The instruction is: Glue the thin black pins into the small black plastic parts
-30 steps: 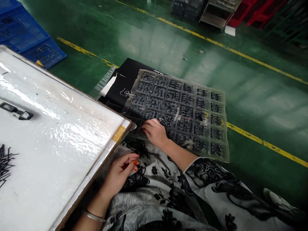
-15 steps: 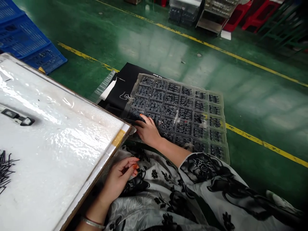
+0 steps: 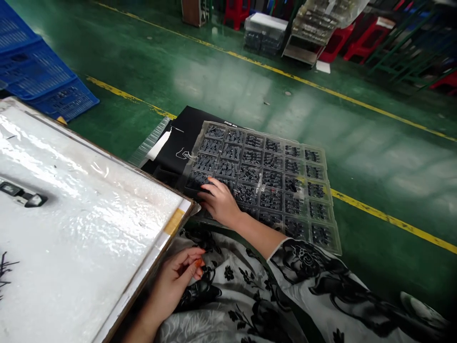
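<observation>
My right hand (image 3: 222,205) reaches over the near left corner of a clear compartment tray (image 3: 330,190). Its fingers are apart, bent down towards small dark grey parts (image 3: 197,177) in a corner compartment; whether a fingertip touches a part cannot be made out. Lower down, my left hand (image 3: 180,271) rests near my lap, over patterned cloth (image 3: 250,305). Thumb and fingertips are pinched together there, and anything between them is too small to see. Similar dark parts fill the tray's other compartments.
A plastic-wrapped white table (image 3: 107,228) at left bears a black-and-clear part (image 3: 23,194) and thin black pieces (image 3: 5,271). Beside the tray lies a black sheet (image 3: 189,125). Blue crates (image 3: 46,71) stand far left; red stools (image 3: 371,40) and a cart (image 3: 303,45) stand beyond.
The view has tilted up slightly, so table, tray and hands sit lower in the picture. My right hand stays at the same tray corner, and my left hand keeps its pinch.
</observation>
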`<state>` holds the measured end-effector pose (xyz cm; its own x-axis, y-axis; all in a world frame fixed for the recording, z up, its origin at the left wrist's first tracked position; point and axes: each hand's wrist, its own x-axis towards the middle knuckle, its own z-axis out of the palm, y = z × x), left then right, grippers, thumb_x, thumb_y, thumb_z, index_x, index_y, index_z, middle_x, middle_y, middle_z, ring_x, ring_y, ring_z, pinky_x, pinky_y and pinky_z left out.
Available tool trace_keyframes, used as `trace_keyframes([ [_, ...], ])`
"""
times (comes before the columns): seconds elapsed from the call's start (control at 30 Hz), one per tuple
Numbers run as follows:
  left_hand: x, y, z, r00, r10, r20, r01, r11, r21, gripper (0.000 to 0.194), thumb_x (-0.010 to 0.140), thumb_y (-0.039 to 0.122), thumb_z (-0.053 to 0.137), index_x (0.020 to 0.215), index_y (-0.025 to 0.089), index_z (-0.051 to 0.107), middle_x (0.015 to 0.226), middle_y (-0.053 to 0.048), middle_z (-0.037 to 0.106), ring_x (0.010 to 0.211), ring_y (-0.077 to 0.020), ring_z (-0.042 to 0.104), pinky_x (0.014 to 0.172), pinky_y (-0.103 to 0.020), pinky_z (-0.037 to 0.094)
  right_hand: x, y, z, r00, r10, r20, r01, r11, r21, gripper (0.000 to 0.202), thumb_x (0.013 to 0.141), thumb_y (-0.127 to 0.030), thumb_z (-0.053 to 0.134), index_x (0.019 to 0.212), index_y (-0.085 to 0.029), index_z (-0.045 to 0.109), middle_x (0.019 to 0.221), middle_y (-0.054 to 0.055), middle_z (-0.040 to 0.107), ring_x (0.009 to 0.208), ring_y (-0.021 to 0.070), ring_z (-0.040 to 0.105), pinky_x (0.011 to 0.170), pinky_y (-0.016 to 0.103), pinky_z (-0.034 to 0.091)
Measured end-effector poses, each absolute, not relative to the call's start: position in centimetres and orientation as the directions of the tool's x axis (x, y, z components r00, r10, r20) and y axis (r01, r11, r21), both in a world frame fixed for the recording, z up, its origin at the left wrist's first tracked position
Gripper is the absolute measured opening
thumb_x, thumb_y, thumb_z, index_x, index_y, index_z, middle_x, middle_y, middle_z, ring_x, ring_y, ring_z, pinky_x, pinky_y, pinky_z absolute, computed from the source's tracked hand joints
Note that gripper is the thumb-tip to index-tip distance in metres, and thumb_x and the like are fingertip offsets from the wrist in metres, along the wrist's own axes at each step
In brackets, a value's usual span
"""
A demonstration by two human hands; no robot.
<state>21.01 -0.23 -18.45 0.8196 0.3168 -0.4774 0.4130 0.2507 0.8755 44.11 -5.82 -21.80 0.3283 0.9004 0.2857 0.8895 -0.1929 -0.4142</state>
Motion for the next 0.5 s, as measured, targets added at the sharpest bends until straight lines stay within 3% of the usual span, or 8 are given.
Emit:
trace_keyframes([
  [0.1, 20.9, -0.3, -18.8, 0.817, 0.335, -0.470, 0.405, 0.248, 0.880, 0.029, 0.085, 0.038, 0.056, 0.103, 0.016, 0.062, 0.076, -0.005, 0.066, 0.065, -0.0161, 0.061, 0.062, -0.025, 0.051, 47.0, -6.2, -21.2, 0.458, 0.831, 0.315, 0.859, -0.322, -0.398, 0.035, 0.093, -0.034, 0.047, 0.121, -0.018, 0.061, 0.129, 0.009, 0.057, 0.135, 0.0281, 0.029, 0.107, 0.046, 0.030],
  [0.2, 20.8, -0.3, -19.1, 0.810, 0.336, -0.481, 0.427, 0.225, 0.876, 0.029, 0.086, 0.039, 0.055, 0.103, 0.017, 0.063, 0.078, -0.006, 0.067, 0.067, -0.0175, 0.062, 0.063, -0.027, 0.052, 49.9, -6.4, -21.0, 0.516, 0.819, 0.250, 0.842, -0.432, -0.323, 0.043, 0.093, -0.039, 0.047, 0.127, -0.015, 0.057, 0.135, 0.011, 0.052, 0.138, 0.0319, 0.023, 0.106, 0.052, 0.028],
  [0.33, 21.0, -0.2, -19.0, 0.802, 0.327, -0.499, 0.445, 0.229, 0.866, 0.028, 0.085, 0.040, 0.055, 0.101, 0.018, 0.065, 0.078, -0.006, 0.067, 0.066, -0.0187, 0.063, 0.063, -0.029, 0.053, 51.9, -6.4, -21.2, 0.466, 0.871, 0.153, 0.873, -0.425, -0.241, 0.044, 0.093, -0.042, 0.048, 0.126, -0.016, 0.057, 0.134, 0.010, 0.054, 0.139, 0.0329, 0.021, 0.107, 0.057, 0.023],
  [0.5, 21.2, -0.2, -18.6, 0.785, 0.319, -0.531, 0.453, 0.290, 0.843, 0.030, 0.083, 0.042, 0.059, 0.099, 0.019, 0.067, 0.078, -0.007, 0.068, 0.066, -0.0191, 0.063, 0.063, -0.029, 0.054, 52.2, -6.5, -21.6, 0.467, 0.871, 0.151, 0.873, -0.428, -0.233, 0.044, 0.093, -0.041, 0.046, 0.129, -0.016, 0.055, 0.136, 0.010, 0.053, 0.138, 0.0331, 0.023, 0.106, 0.057, 0.024],
])
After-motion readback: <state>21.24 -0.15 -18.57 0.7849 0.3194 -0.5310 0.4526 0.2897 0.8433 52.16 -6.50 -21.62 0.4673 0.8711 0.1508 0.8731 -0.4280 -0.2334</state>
